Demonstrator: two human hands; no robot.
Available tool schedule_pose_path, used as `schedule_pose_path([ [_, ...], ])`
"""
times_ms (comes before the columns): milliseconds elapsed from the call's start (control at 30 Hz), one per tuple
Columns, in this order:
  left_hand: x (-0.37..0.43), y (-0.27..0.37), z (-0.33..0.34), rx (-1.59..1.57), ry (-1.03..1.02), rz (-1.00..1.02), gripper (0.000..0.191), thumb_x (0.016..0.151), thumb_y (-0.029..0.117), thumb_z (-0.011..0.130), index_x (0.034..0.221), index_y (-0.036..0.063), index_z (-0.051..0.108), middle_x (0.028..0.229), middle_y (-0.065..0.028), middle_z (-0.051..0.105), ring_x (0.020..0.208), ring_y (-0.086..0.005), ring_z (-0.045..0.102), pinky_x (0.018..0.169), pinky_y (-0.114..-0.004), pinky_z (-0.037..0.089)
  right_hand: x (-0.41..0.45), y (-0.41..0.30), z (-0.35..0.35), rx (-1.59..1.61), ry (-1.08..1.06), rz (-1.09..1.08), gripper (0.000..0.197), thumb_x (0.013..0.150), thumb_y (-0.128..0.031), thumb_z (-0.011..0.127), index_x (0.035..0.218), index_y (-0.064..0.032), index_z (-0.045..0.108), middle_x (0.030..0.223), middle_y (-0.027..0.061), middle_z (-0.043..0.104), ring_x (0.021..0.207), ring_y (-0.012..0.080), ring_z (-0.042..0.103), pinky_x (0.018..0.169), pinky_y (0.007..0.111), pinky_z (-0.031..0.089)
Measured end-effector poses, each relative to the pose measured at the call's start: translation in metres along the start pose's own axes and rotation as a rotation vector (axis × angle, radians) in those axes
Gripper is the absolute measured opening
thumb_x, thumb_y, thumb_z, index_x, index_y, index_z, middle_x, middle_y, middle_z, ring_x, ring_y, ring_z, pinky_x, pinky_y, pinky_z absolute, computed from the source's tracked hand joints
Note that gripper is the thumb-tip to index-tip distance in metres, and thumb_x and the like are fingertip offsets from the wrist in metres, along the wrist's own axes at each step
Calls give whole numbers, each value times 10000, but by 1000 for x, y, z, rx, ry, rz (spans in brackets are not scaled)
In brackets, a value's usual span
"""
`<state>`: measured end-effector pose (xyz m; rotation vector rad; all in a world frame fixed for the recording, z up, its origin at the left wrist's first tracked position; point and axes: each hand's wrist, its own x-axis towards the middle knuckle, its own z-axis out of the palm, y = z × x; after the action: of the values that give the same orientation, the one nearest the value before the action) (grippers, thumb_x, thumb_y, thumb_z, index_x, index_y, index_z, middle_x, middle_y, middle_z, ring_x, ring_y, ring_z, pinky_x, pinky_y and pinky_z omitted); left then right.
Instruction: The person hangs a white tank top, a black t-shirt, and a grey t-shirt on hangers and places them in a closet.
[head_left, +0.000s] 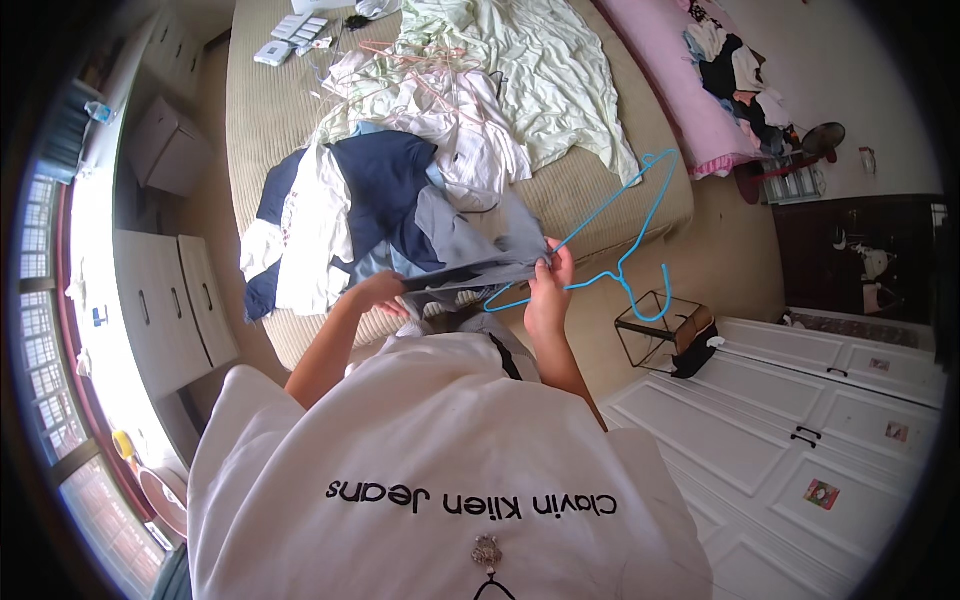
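Between my two hands a grey garment (480, 274) is stretched by its edge, just above the near side of the bed. My left hand (382, 292) grips one end of that edge. The other end is pinched in my right hand (551, 277), which also has a blue hanger (619, 274) against it. The hanger's hook points down to the right, and part of its frame passes behind my right hand and the cloth. Dark blue clothing (382, 176) and a white garment (315, 225) lie on the bed beyond my left hand.
A ribbed beige cover (637, 202) spans the bed, with a pale green cloth (555, 82) and tangled pink hangers (442, 82) on it. A wire-frame stand (660, 330) is on the floor at right, by white cabinet doors (757, 390). Drawers (169, 300) line the left.
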<state>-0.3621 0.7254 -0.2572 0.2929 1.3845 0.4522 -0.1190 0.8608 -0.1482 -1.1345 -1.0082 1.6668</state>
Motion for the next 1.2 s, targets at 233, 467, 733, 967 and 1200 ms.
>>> schedule_pose_path([
  [233, -47, 62, -14, -706, 100, 593, 264, 933, 120, 446, 1149, -7, 529, 1013, -116, 608, 909, -230, 625, 792, -330, 550, -10, -5, -7, -103, -51, -127, 513, 819, 102, 480, 1298, -66, 402, 1137, 38, 477, 1015, 124, 483, 879, 263, 395],
  [467, -50, 93, 4, -1095, 87, 552, 180, 924, 126, 476, 1042, 23, 564, 974, -105, 616, 900, -205, 605, 817, -340, 505, -30, 2, -1, -198, -176, -159, 578, 721, 107, 501, 1271, -40, 403, 944, 18, 419, 857, 86, 435, 757, 202, 397],
  [733, -124, 115, 19, 204, 542, 802, 275, 690, -56, 639, 943, 50, 617, 825, -66, 620, 751, -180, 625, 668, -305, 507, -36, 1, -27, -285, -286, -97, 589, 725, 126, 454, 1285, -50, 412, 1001, 13, 444, 917, 85, 450, 787, 201, 393],
  [967, -129, 120, 26, 729, 673, 1007, 203, 711, -34, 612, 888, 31, 688, 838, -130, 644, 741, -293, 621, 678, -336, 495, -38, 6, -37, -199, -55, -89, 573, 705, 120, 460, 1257, -31, 438, 979, 23, 457, 881, 109, 478, 757, 223, 417],
  [1200, -135, 134, 42, 572, 725, 1123, 177, 766, -19, 612, 917, 33, 689, 838, -142, 646, 715, -299, 623, 641, -345, 485, -42, -35, -41, -235, -329, 256, 528, 763, 1, 525, 1286, -10, 455, 973, 51, 526, 833, 125, 520, 713, 253, 431],
])
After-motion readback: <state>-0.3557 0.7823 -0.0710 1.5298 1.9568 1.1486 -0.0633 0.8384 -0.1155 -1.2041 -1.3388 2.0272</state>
